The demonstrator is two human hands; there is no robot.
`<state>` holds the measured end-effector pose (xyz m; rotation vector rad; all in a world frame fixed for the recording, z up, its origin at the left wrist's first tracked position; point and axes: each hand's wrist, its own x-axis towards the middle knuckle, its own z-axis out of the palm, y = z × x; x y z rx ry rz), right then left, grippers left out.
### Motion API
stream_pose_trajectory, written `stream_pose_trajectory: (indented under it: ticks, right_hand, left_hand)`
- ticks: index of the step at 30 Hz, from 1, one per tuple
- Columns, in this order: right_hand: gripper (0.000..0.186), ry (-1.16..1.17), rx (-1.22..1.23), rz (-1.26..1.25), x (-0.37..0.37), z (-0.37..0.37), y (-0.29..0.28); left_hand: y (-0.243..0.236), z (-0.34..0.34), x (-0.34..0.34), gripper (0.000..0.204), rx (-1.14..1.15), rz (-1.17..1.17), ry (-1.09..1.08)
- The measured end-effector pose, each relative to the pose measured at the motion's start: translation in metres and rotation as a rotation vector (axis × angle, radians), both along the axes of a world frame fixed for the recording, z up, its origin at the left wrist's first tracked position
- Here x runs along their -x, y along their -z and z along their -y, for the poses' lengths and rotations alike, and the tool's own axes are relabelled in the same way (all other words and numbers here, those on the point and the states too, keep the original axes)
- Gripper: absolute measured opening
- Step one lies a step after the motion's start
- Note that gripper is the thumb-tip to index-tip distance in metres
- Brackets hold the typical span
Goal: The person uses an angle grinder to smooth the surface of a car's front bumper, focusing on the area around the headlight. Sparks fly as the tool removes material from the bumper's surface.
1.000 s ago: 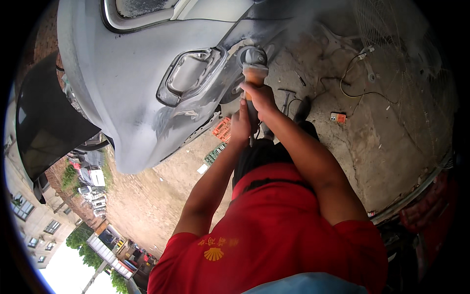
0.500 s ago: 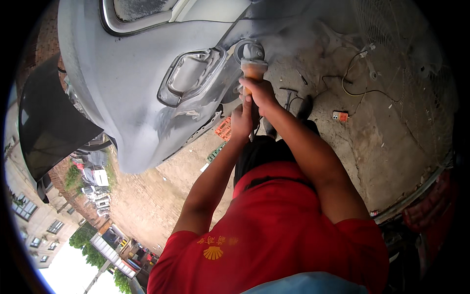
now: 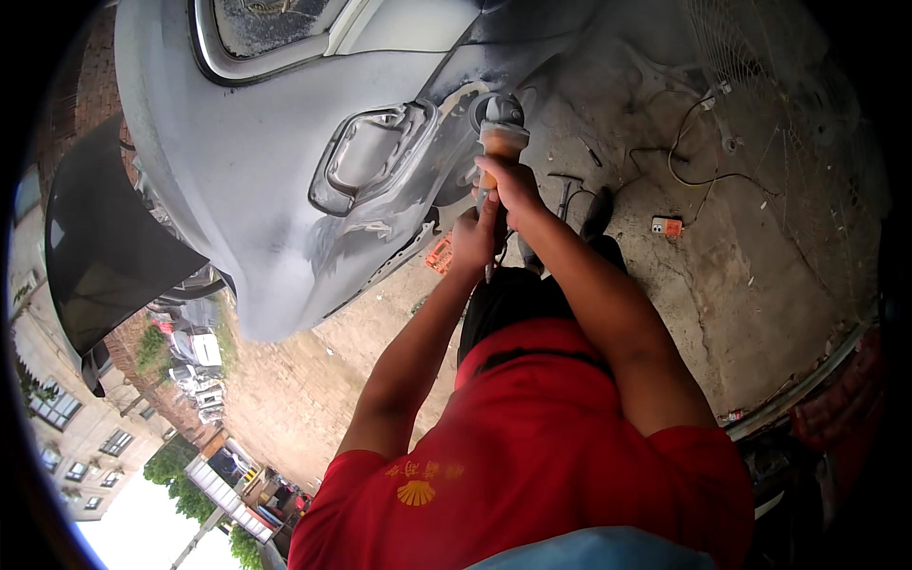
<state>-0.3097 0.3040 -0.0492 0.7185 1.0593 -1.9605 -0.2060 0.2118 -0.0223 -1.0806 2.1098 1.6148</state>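
An orange and grey angle grinder (image 3: 503, 142) points away from me, its head against or very near the wheel-arch edge of a grey, sanded car body panel (image 3: 275, 180). My right hand (image 3: 514, 187) is wrapped round the orange body of the tool. Closer to me, my left hand (image 3: 473, 237) grips its rear end, just below the right one. The disc sits at the left of the grinder's head and is partly hidden. Left of the tool, the panel has a recessed, rounded opening (image 3: 369, 154). Pale dust blurs the area around the head.
A hammer (image 3: 564, 193) lies on the concrete beside my feet. Farther right are an orange and white power socket (image 3: 667, 226) and a yellow cable (image 3: 676, 171). An orange crate (image 3: 440, 255) stands under the panel's edge. A dark raised panel (image 3: 104, 237) is at the far left.
The whole view has shifted slightly, so the car and floor sit a little lower and farther right. The grinder has moved slightly right along the panel edge. Both hands keep their grip.
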Motion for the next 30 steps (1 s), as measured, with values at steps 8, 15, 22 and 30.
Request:
stream_pose_trajectory:
  ticks: [8,15,22,30]
  right_hand:
    - [0.044,0.021,0.023,-0.040,0.006,0.002,-0.007]
    - [0.045,0.031,0.004,-0.001,-0.002,-0.004,0.006]
    - [0.047,0.058,0.069,0.008,0.003,-0.003,0.011]
    - [0.050,0.030,0.109,-0.045,0.012,-0.005,0.005]
  left_hand:
    - [-0.005,0.004,0.004,0.084,0.053,0.026,0.039]
    - [0.009,0.002,0.004,0.089,0.136,0.003,0.098]
    - [0.010,0.007,0.007,0.090,0.196,0.051,0.144]
    - [-0.009,-0.007,0.015,0.089,0.173,0.014,0.093]
